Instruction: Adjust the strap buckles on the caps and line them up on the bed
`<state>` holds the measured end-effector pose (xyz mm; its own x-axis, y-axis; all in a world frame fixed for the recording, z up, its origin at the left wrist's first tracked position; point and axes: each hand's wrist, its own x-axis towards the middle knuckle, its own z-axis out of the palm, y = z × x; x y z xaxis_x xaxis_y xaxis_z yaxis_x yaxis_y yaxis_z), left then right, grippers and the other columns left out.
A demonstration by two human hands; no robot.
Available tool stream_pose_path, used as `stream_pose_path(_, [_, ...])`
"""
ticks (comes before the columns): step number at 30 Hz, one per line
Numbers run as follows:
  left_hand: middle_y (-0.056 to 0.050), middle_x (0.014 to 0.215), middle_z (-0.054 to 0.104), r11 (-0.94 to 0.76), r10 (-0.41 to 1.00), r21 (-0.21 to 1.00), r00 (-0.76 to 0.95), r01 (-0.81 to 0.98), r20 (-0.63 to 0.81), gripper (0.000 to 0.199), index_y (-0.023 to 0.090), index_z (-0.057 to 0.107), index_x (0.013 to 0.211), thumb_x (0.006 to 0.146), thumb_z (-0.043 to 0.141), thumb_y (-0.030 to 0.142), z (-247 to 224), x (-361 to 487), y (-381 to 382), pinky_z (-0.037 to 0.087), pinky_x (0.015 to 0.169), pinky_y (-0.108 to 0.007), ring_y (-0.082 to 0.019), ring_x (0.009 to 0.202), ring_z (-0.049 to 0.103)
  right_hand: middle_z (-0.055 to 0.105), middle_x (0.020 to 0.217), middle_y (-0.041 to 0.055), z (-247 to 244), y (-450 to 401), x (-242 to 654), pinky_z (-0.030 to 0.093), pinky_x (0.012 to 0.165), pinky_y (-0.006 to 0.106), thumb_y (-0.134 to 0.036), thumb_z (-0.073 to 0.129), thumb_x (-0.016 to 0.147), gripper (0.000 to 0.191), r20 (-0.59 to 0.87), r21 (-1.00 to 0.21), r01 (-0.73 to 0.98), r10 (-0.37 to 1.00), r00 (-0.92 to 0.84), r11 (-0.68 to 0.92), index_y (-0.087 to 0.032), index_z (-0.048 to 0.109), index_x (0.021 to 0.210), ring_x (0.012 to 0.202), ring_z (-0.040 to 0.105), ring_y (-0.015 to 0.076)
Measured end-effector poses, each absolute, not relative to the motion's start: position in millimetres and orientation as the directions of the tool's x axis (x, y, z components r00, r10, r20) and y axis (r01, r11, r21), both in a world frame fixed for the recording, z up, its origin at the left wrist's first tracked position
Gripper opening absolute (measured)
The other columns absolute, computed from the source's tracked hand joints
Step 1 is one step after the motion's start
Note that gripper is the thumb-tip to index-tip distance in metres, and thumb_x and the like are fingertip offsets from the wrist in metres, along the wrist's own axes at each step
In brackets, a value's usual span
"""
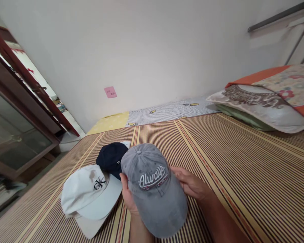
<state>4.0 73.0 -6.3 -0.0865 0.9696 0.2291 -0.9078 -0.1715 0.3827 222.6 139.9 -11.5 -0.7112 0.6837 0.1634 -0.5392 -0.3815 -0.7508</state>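
Observation:
A grey baseball cap [152,189] with "Always" stitched in white on its front is held up in both hands, its brim pointing down toward me. My left hand [128,195] grips its left side, with part of the fingers hidden behind the cap. On the other side my right hand [188,182] is closed on the cap's edge. Just left of it lies a white cap [84,190] with dark letters, resting over another pale brim [87,226]. Behind these sits a dark navy cap [111,157], partly covered by the grey and white ones.
The caps lie on a brown striped mat [233,162] over a bed. Stacked pillows [258,104] with an orange-edged flowered cloth [291,84] stand at the right. A pink note [110,92] is stuck on the white wall [152,50]. At the left is a glass-fronted cabinet [15,135].

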Motion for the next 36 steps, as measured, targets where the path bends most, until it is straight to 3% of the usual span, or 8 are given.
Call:
stream_pose_path(4, [-0.004, 0.144, 0.068, -0.188, 0.969, 0.374, -0.108, -0.908, 0.224, 0.064, 0.033, 0.062, 0.145, 0.107, 0.018, 0.06, -5.2, -2.2, 68.7, 0.019, 0.129, -0.049, -0.025, 0.153, 0.038, 0.079, 0.121, 0.0143, -12.6, 135.3, 220.2, 0.056, 0.099, 0.041, -0.04, 0.093, 0.071, 0.061, 0.218, -0.82, -0.441, 0.514, -0.83, -0.364, -0.016, 0.073, 0.124, 0.109, 0.076, 0.0279])
stream_pose_path(6, [-0.004, 0.143, 0.068, -0.154, 0.965, 0.382, -0.056, -0.911, 0.255, 0.067, 0.031, 0.062, 0.144, 0.107, 0.016, 0.061, -4.1, -3.0, 70.5, 0.016, 0.13, -0.048, -0.024, 0.154, 0.037, 0.079, 0.121, 0.014, -12.7, 136.4, 221.1, 0.054, 0.103, 0.043, -0.036, 0.093, 0.071, 0.059, 0.219, -0.805, -0.469, 0.555, -0.803, -0.362, -0.017, 0.073, 0.124, 0.114, 0.074, 0.0287])
stream_pose_path(9, [-0.007, 0.133, 0.074, -0.09, 0.959, 0.38, 0.023, -0.921, 0.282, 0.072, 0.028, 0.069, 0.138, 0.107, 0.013, 0.061, -2.2, -1.3, 77.6, 0.013, 0.13, -0.047, -0.023, 0.151, 0.042, 0.078, 0.124, 0.0132, -13.8, 141.3, 226.6, 0.047, 0.113, 0.045, -0.032, 0.091, 0.075, 0.049, 0.188, -0.74, -0.579, 0.722, -0.666, -0.342, -0.02, 0.076, 0.12, 0.126, 0.068, 0.0294])
stream_pose_path(15, [-0.013, 0.122, 0.079, -0.145, 0.987, 0.292, -0.116, -0.945, 0.115, 0.065, 0.023, 0.078, 0.124, 0.108, 0.026, 0.057, -14.2, 6.6, 94.4, 0.03, 0.125, -0.053, -0.028, 0.125, 0.069, 0.08, 0.12, 0.0101, -20.1, 150.3, 236.7, 0.039, 0.12, 0.048, -0.03, 0.09, 0.075, 0.039, -0.023, -0.684, -0.65, 0.9, -0.435, -0.331, -0.022, 0.079, 0.112, 0.127, 0.068, 0.0296])
stream_pose_path(23, [-0.009, 0.114, 0.082, -0.147, 0.989, 0.267, -0.146, -0.952, 0.023, 0.059, 0.027, 0.08, 0.118, 0.111, 0.024, 0.045, -36.4, 5.6, 101.9, 0.035, 0.122, -0.049, -0.023, 0.116, 0.073, 0.082, 0.114, 0.0105, -24.2, 155.6, 230.4, 0.042, 0.119, 0.049, -0.03, 0.088, 0.076, 0.028, -0.093, -0.659, -0.66, 0.91, -0.405, -0.361, -0.02, 0.082, 0.101, 0.127, 0.067, 0.0325])
stream_pose_path(30, [-0.006, 0.117, 0.081, -0.301, 0.951, 0.235, -0.308, -0.924, 0.008, 0.061, 0.029, 0.076, 0.127, 0.111, 0.019, 0.042, -35.7, 2.4, 102.9, 0.037, 0.122, -0.046, -0.021, 0.118, 0.072, 0.082, 0.113, 0.0112, -25.2, 158.8, 226.1, 0.046, 0.116, 0.051, -0.039, 0.085, 0.077, 0.031, -0.064, -0.564, -0.739, 0.911, -0.407, -0.37, -0.02, 0.081, 0.1, 0.13, 0.066, 0.034])
stream_pose_path(36, [-0.004, 0.109, 0.083, -0.281, 0.958, 0.245, -0.288, -0.928, 0.004, 0.066, 0.029, 0.083, 0.109, 0.112, 0.017, 0.037, -20.3, 11.7, 98.7, 0.031, 0.125, -0.043, -0.018, 0.116, 0.072, 0.084, 0.1, 0.0098, -21.8, 156.6, 223.8, 0.047, 0.115, 0.047, -0.028, 0.084, 0.081, 0.017, -0.077, -0.572, -0.726, 0.907, -0.415, -0.381, -0.019, 0.082, 0.095, 0.12, 0.072, 0.031])
